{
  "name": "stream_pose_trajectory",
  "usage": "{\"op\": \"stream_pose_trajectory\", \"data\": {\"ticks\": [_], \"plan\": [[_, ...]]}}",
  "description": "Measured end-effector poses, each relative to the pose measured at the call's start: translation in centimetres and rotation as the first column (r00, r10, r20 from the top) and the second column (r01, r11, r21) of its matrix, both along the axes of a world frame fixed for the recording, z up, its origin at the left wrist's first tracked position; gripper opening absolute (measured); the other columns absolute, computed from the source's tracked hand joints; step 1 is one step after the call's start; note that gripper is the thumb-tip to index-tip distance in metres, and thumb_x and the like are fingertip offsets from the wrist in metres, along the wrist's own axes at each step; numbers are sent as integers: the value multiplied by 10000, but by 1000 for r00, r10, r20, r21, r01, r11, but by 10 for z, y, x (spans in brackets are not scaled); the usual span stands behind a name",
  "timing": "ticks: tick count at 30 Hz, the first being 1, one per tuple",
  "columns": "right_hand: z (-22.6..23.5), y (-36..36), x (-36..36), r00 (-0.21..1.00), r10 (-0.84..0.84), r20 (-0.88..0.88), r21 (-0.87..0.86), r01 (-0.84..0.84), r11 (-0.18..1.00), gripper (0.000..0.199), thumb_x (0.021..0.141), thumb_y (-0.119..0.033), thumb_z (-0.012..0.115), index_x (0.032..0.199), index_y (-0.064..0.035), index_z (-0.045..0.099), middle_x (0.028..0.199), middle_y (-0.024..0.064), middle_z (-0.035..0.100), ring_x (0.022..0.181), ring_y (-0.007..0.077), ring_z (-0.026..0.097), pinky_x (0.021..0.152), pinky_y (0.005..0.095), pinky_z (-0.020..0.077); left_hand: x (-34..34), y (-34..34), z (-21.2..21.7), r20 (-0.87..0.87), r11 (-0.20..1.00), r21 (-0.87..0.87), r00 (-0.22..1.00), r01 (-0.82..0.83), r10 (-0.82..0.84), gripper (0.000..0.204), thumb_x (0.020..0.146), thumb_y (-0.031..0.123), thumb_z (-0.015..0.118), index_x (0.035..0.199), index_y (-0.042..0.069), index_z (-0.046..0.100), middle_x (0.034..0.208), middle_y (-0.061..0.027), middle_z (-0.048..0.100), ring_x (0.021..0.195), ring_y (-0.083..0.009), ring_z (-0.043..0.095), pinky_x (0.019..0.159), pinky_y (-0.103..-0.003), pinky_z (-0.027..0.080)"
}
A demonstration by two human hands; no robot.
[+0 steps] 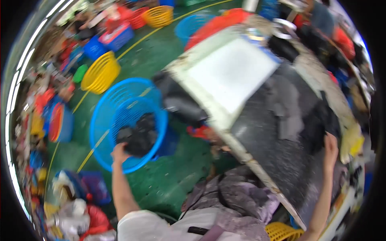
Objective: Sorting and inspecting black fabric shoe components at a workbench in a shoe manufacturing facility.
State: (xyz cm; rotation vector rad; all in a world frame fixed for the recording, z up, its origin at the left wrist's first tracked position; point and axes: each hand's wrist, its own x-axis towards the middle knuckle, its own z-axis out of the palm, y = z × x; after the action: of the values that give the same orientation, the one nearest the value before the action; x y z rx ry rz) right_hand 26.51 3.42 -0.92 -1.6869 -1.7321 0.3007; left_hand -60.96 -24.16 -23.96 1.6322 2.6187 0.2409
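Observation:
My left hand reaches over the near rim of a large round blue plastic basket on the floor. Its fingers touch or lie beside a heap of dark grey and black cloth-like pieces inside; blur hides whether they grip any. At the right, my right hand is closed at the edge of a crumpled black cloth on the dark worktable. A grey flat piece lies left of that cloth. Farther back on the table rests a white rectangular board.
Yellow baskets and blue tubs stand on the green floor at the left. Bags and piled goods fill the lower left. A dark shiny bundle sits against the table's left side. Another person is at the far right.

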Motion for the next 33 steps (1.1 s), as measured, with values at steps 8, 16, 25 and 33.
{"op": "stream_pose_trajectory", "data": {"ticks": [8,16,25,33], "plan": [[7,8,-44,888,66,-455,-123,-137,983,260,980,-200,600,1108,7,692,1134,52,618,1070,149,561,953,279,420,262,157,174,-41,686,656,922,316,-386,319,862,97,570,1168,15,612,1350,-188,529,1247,-390,481,1073,-472,361],[1,-15,-30,655,-120,-746,-88,81,993,238,997,-181,558,1021,27,671,1059,42,585,1021,141,538,907,280,410,646,278,232,-222,-160,399,-74,903,-972,481,854,248,684,1242,-12,567,1347,-183,524,1260,-331,495,1075,-432,392],[27,-127,-68,849,427,311,67,-467,881,284,825,-251,743,1053,-87,702,1263,129,602,1145,283,582,984,481,423,574,314,246,-47,121,575,180,809,-983,610,730,42,741,1305,66,538,1309,-150,541,1195,-349,518,1018,-432,413],[12,33,-146,834,360,418,31,-409,912,378,845,-196,695,1201,-93,617,1120,101,621,1127,277,560,1039,434,385,511,316,221,179,312,500,256,808,-950,838,767,153,789,1467,33,344,1279,-140,575,1197,-335,502,1050,-430,385]]}}
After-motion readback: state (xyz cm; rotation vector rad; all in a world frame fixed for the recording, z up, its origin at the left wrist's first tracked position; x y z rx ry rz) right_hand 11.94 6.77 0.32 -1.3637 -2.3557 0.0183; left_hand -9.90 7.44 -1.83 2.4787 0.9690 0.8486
